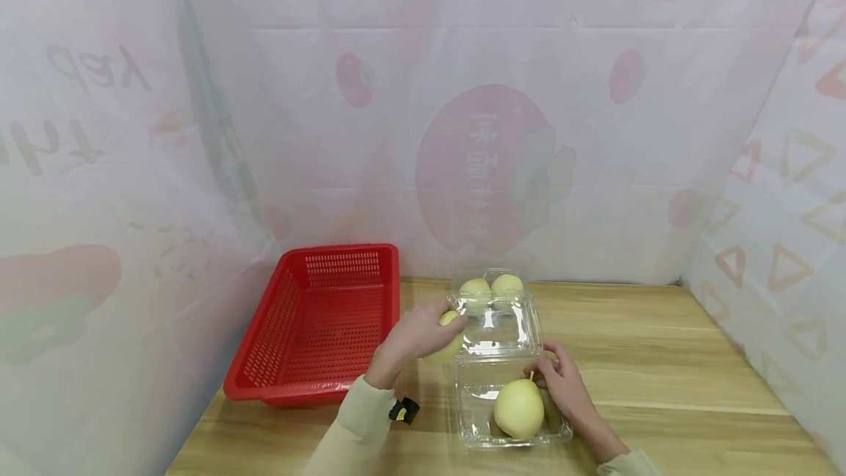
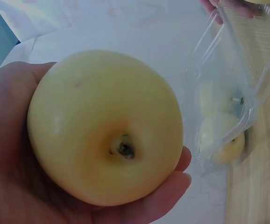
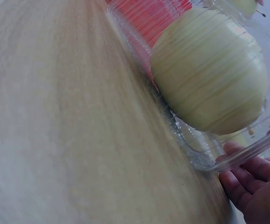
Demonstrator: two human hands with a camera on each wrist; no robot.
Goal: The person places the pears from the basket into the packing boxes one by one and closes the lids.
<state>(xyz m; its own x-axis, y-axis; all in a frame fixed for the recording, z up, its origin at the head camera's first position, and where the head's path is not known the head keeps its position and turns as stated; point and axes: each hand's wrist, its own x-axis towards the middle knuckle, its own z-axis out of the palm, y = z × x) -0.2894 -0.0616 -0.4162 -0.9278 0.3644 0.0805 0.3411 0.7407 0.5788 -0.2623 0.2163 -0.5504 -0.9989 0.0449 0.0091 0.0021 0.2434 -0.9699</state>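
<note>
My left hand (image 1: 419,330) grips a pale yellow pear (image 2: 104,126), its fingers and thumb wrapped round the fruit's sides. It holds this pear beside the raised lid (image 1: 496,329) of a clear plastic clamshell box (image 1: 472,424). Another pear (image 1: 519,410), stem upward, sits inside the box on the right. At the box's back right corner my right hand (image 1: 565,388) pinches the rim, fingers outside and thumb toward the inside. In the right wrist view, the right fingers (image 3: 254,177) show against the clear wall.
A red slotted plastic basket (image 1: 264,392) stands to the left on the wooden table (image 1: 634,358). Behind the lid, two more pears (image 1: 507,285) lie in a second clear box. Beside the left sleeve is a small black object (image 1: 405,410). Printed curtains (image 1: 330,138) enclose the back and sides.
</note>
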